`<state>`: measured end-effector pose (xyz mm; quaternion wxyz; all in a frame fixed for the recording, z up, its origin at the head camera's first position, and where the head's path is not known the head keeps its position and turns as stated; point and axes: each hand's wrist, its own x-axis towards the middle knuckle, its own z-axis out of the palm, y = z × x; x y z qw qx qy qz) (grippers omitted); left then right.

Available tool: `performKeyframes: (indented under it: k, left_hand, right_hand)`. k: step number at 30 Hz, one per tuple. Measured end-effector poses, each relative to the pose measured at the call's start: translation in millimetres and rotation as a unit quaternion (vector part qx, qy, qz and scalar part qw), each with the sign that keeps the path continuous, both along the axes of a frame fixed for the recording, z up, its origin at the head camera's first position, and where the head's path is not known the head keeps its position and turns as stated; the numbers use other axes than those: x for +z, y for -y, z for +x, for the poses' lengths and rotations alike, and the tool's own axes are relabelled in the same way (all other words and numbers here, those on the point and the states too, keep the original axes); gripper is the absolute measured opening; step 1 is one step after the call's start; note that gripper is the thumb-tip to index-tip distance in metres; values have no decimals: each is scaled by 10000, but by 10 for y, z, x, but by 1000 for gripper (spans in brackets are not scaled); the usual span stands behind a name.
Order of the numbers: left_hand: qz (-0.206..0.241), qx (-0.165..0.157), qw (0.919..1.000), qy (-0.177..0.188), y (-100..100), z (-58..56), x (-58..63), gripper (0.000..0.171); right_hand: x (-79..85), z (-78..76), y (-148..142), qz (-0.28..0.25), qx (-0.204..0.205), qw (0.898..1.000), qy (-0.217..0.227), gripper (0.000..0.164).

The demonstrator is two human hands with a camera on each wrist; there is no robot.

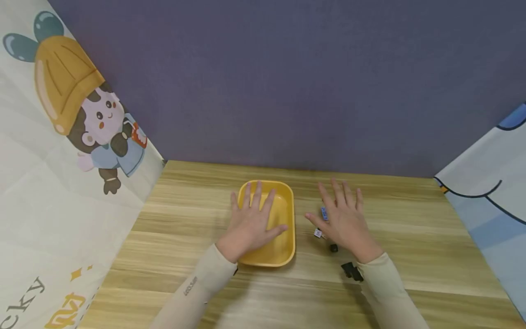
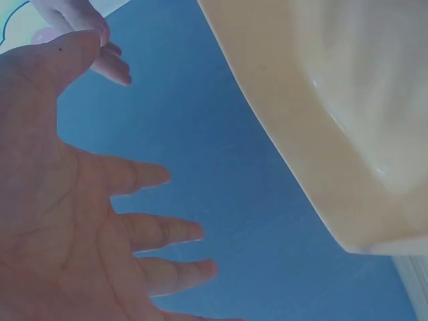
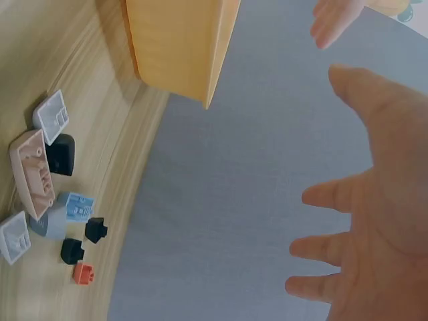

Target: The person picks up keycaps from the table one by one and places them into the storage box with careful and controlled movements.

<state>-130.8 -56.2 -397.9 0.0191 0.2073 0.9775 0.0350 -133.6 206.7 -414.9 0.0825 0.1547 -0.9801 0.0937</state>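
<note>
My left hand (image 1: 249,221) is spread over the yellow plastic tray (image 1: 294,224), its fingers straight; the left wrist view shows its bare palm beside the tray's wall. To the right, my right hand (image 1: 344,221) is likewise spread, above a scatter of keycaps. Partly covered by it in the head view are a blue keycap (image 1: 324,213) and a white keycap (image 1: 318,233). More appear in the right wrist view: a pink keycap (image 3: 30,175), a grey keycap (image 3: 50,222) and a small red keycap (image 3: 83,273). Neither hand holds anything.
Black pieces (image 1: 352,271) lie by the right sleeve, and a small black keycap (image 1: 334,248) sits nearer the hand. The wood-grain table (image 1: 176,219) meets a dark blue-grey partition (image 1: 263,91) at the back. Printed cloths (image 1: 45,205) hang at both sides.
</note>
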Motion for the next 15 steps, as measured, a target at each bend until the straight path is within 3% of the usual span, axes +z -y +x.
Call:
performKeyframes:
  k: [8,15]
  left_hand:
    - [74,42,9999,68,98,-2,43,89]
    - [692,-36,9976,-77,250,-26,40,74]
  right_hand:
    - [30,13,-88,-133,-93,9998,-74,78]
    - [66,27,-198,-103,-112,9999,29,71]
